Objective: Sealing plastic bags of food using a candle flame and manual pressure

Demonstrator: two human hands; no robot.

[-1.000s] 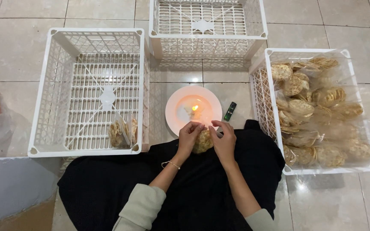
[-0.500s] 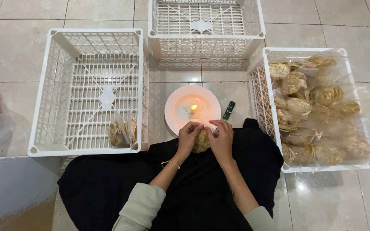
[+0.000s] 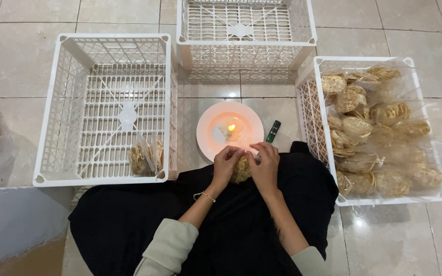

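Head cam, looking steeply down, approx. arm's-length

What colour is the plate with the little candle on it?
The plate is white, glowing orange-pink around the flame; the head view shows it.

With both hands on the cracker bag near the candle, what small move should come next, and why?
Probably ease the bag forward so its open edge meets the candle flame on the plate. The left hand and right hand pinch its top just short of the plate, and one bag already lies in the left crate.
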